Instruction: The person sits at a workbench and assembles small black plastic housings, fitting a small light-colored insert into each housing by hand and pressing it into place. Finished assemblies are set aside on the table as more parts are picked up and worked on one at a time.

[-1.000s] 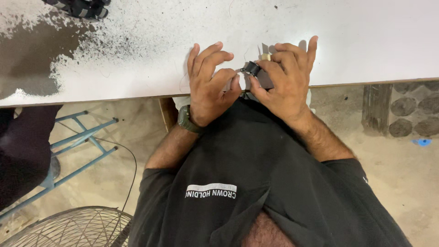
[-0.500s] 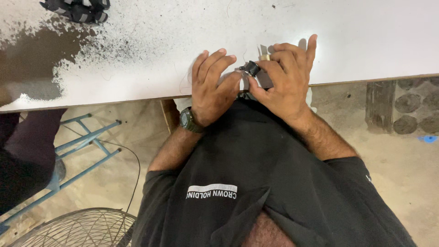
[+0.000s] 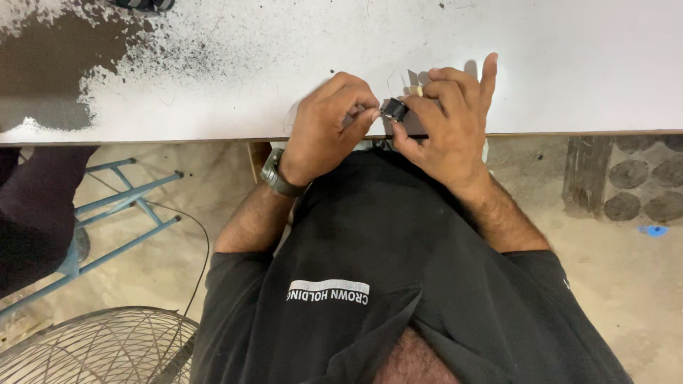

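Head camera, steeply downward, close overhead

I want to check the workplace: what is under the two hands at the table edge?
The white table lies under both hands. A small dark part shows between the fingers; the rest of it is covered.

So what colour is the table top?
White table top, with a worn dark brown patch at its left; seen in the head view.

White printed label [image 3: 328, 291] on black shirt
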